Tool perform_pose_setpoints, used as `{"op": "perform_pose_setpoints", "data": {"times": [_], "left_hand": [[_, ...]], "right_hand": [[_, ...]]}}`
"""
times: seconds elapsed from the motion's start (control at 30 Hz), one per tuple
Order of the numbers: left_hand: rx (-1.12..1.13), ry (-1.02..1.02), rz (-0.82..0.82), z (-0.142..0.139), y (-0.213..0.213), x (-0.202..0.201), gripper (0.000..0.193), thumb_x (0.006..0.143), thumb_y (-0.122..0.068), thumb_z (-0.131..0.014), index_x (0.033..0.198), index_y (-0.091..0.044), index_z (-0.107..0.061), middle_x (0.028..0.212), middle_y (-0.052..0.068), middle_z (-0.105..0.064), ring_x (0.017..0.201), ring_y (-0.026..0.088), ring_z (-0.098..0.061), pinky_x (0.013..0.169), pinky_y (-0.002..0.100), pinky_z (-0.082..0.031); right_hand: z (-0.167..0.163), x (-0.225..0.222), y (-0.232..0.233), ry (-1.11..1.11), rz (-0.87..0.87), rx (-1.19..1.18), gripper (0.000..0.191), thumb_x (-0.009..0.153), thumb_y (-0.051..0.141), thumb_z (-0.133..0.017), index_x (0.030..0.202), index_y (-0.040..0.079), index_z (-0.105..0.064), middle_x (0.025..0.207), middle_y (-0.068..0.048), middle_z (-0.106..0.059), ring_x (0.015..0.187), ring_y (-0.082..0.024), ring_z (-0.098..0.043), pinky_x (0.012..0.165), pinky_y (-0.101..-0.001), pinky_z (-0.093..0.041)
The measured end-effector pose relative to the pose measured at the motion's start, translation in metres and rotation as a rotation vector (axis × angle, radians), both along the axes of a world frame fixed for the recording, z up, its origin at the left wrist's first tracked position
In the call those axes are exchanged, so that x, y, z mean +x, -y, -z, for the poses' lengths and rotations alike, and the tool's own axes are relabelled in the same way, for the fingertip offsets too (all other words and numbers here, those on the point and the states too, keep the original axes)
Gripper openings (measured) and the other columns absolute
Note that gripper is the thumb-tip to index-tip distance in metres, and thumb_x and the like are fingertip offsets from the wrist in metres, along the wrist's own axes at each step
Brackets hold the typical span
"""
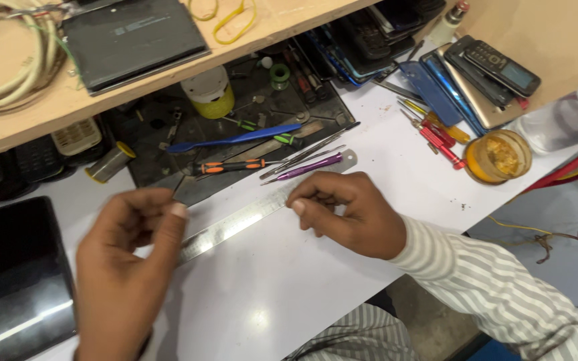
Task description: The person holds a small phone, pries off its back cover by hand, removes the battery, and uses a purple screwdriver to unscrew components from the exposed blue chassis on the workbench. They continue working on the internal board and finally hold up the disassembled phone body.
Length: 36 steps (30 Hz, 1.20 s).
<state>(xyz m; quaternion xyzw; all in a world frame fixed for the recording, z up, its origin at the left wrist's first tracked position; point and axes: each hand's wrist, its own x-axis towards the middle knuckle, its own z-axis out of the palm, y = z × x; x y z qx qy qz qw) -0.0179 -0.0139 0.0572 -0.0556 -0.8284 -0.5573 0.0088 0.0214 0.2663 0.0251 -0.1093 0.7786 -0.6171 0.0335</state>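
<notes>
Fingers (299, 204) of our right hand (346, 214) pinch the steel ruler (249, 217) flat on the white worktop (396, 174).
Left hand (125, 267) fingertips pressed together at its other end; we judge it thin, stiff, slippery: grip edges.

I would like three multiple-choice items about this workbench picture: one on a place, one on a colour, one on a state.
1. Where does the steel ruler lie?
A. on the white table
B. on the wooden shelf
C. on the floor

2. What colour is the handle of the screwdriver nearest the ruler's far end?
A. green
B. purple
C. white

3. How is the right hand?
A. raised, apart from the ruler
B. gripping a phone
C. fingertips on the ruler

Answers: 1 A, it rests flat on the table; 2 B, purple handle; 3 C, fingertips meet the ruler's edge.
</notes>
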Motion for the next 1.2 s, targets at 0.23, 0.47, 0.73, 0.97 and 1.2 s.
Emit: {"op": "perform_pose_setpoints", "data": {"times": [0.23, 0.47, 0.73, 0.97, 1.2], "left_hand": [[-0.062, 0.113, 0.034, 0.009, -0.033, 0.013, 0.026, 0.086, -0.015, -0.074, 0.106, 0.001, -0.072, 0.086, 0.006, -0.077, 0.075, 0.011, -0.068, 0.066, 0.026, -0.054], [-0.082, 0.177, 0.061, 0.01, -0.035, 0.014, 0.027, 0.084, -0.017, -0.074, 0.104, 0.0, -0.072, 0.083, 0.006, -0.077, 0.07, 0.012, -0.067, 0.06, 0.028, -0.053], [-0.114, 0.171, 0.09, 0.013, -0.036, 0.012, 0.027, 0.083, -0.018, -0.075, 0.103, 0.0, -0.072, 0.085, 0.006, -0.078, 0.068, 0.012, -0.069, 0.061, 0.027, -0.056], [-0.12, 0.197, 0.081, 0.016, -0.037, 0.012, 0.027, 0.083, -0.018, -0.074, 0.102, 0.0, -0.072, 0.085, 0.006, -0.078, 0.068, 0.011, -0.068, 0.06, 0.027, -0.055], [-0.146, 0.219, 0.107, 0.015, -0.037, 0.012, 0.032, 0.082, -0.019, -0.075, 0.109, -0.002, -0.072, 0.086, 0.006, -0.079, 0.07, 0.012, -0.07, 0.061, 0.028, -0.056]], "right_hand": [[-0.015, 0.042, -0.068, -0.358, 0.544, 0.493, 0.024, 0.094, 0.011, -0.074, 0.115, 0.001, -0.069, 0.108, -0.01, -0.072, 0.091, -0.014, -0.07, 0.075, -0.0267, -0.058], [0.009, 0.076, -0.157, -0.413, 0.813, 1.221, 0.057, 0.084, 0.018, -0.086, 0.129, -0.005, -0.058, 0.122, -0.022, -0.059, 0.116, -0.04, -0.054, 0.101, -0.0485, -0.045], [0.028, 0.087, -0.181, -0.364, 0.827, 1.212, 0.052, 0.088, 0.019, -0.083, 0.128, -0.005, -0.059, 0.124, -0.022, -0.057, 0.119, -0.039, -0.053, 0.107, -0.0484, -0.045], [0.007, 0.053, -0.192, -0.488, 0.767, 1.237, 0.044, 0.093, 0.017, -0.082, 0.127, -0.003, -0.061, 0.125, -0.018, -0.058, 0.12, -0.035, -0.053, 0.109, -0.0457, -0.044], [0.006, -0.005, -0.232, -0.438, 0.76, 1.361, 0.051, 0.09, 0.021, -0.088, 0.129, -0.002, -0.065, 0.125, -0.022, -0.058, 0.118, -0.039, -0.055, 0.103, -0.0494, -0.049]]}}
